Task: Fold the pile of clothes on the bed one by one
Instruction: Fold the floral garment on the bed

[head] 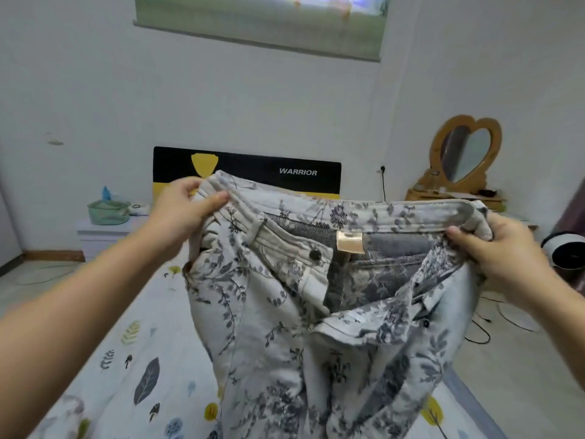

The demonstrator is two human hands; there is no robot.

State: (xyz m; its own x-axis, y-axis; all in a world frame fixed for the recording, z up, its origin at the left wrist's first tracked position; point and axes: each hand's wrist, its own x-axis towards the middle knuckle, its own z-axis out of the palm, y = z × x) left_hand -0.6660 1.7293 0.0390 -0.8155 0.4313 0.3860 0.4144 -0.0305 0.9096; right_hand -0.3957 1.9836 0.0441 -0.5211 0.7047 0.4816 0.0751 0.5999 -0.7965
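Both hands hold a pair of floral-print trousers (285, 327) up over the bed (104, 359), waistband stretched between them. The left hand (182, 213) pinches the waistband corner at about 10 o'clock, its fingers (215, 199) curled over the cloth. The right hand (503, 248) grips the other corner at 3 o'clock, thumb on top. The fly hangs open, with a dark button (315, 254) and a beige label (349, 242) showing inside. At 12 o'clock stands a black headboard (272, 172), and at 2 o'clock a heart-shaped mirror (465, 153).
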